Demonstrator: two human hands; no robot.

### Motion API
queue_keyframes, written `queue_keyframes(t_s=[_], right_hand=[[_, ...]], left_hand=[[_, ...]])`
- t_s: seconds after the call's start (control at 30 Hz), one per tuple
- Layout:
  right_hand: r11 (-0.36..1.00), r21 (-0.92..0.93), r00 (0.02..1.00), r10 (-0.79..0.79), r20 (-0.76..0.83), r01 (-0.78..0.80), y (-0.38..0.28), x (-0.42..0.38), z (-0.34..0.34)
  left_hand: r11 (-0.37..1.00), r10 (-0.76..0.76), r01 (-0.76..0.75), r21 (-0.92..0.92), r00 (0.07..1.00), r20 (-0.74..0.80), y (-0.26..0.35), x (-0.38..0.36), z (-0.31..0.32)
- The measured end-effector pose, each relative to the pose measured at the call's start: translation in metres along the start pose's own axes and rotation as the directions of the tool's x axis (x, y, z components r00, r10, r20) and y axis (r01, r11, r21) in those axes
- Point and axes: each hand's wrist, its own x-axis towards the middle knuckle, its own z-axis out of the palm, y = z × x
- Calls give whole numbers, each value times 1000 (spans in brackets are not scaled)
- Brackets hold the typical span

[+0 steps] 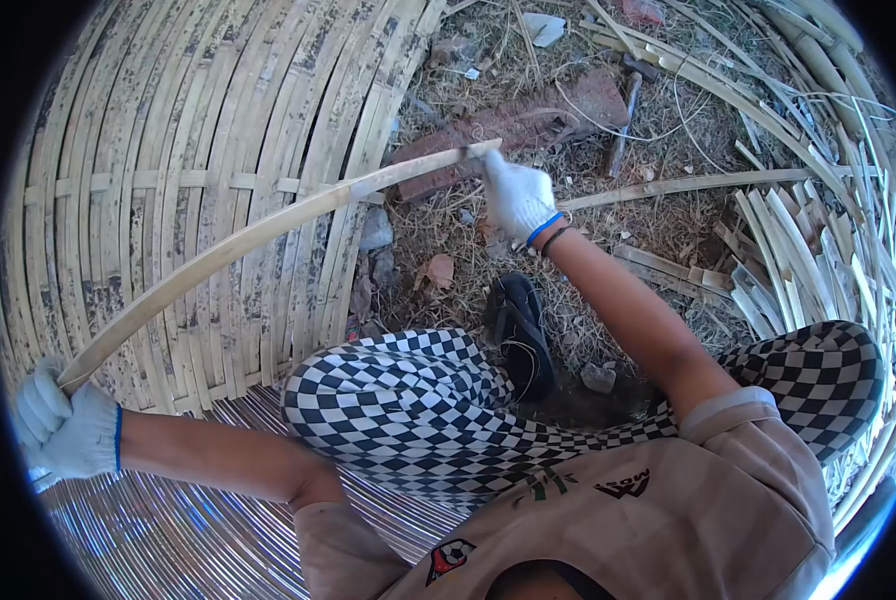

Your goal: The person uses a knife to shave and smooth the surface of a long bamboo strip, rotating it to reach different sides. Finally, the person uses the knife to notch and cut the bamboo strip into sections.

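Note:
A long, curved bamboo strip (238, 240) spans from the far left to the middle of the view, raised over a woven bamboo panel (218, 110). My left hand (63, 420), in a white knitted glove, is closed around its near end. At the strip's far end, my gloved right hand (520, 197) has its fingers closed on the tip. A small dark thing shows on the strip beside those fingers; its kind is too small to tell. Below that hand lies a reddish-brown wooden plank (588, 105) on the straw-covered ground.
A hammer (623, 125) leans by the plank's right end. Split bamboo strips (788, 250) are heaped at the right, with longer ones curving along the upper right. Stones and a brick piece (440, 271) lie near my sandalled foot (521, 340). Thin slats (228, 500) spread at lower left.

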Motion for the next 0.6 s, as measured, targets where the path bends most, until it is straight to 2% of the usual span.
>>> queue_keyframes(t_s=[0.07, 0.1, 0.13, 0.17, 0.27, 0.33, 0.37, 0.4, 0.43, 0.47, 0.5, 0.53, 0.6], right_hand=[[995, -40, 996, 88, 27, -87, 53, 4, 25], [989, -55, 990, 136, 30, -135, 77, 6, 39], [981, -121, 985, 160, 58, -152, 80, 10, 42], [980, -107, 980, 179, 90, -170, 81, 10, 41], [973, -80, 963, 227, 148, -217, 76, 9, 35], [969, -98, 952, 243, 186, -228, 73, 15, 28], [961, -88, 945, 274, 178, -262, 69, 22, 25], [950, -33, 927, 309, 210, -309, 64, 33, 22], [936, -10, 898, 340, 280, -351, 41, 38, -3], [954, -12, 911, 290, 291, -300, 36, 46, -3], [968, -17, 920, 244, 306, -251, 35, 51, -1], [982, 8, 951, 182, 250, -189, 15, 42, -15], [997, 49, 988, 60, 143, -67, -27, 16, -49]], left_hand=[[989, -68, 82, -120, 991, 115, -6, -4, -2], [943, -124, 202, -263, 951, 284, -8, -7, -3], [863, -136, 331, -382, 880, 455, -10, -8, -3], [757, -100, 455, -470, 791, 604, -9, -9, -5], [837, -64, 311, -451, 873, 484, -13, -2, -20], [737, -40, 398, -547, 833, 552, -17, -17, 3], [872, -37, 202, -446, 936, 350, -15, -32, 23], [957, 11, 25, -288, 992, 122, -14, -46, 42], [961, -2, 10, -277, 1000, 31, -14, -52, 51], [964, -17, 1, -265, 998, -60, -16, -52, 54], [949, -36, 30, -314, 999, -15, -18, -51, 48], [933, -61, 68, -354, 998, 32, -14, -52, 48], [950, -139, 100, -297, 984, -113, 0, -58, 66]])
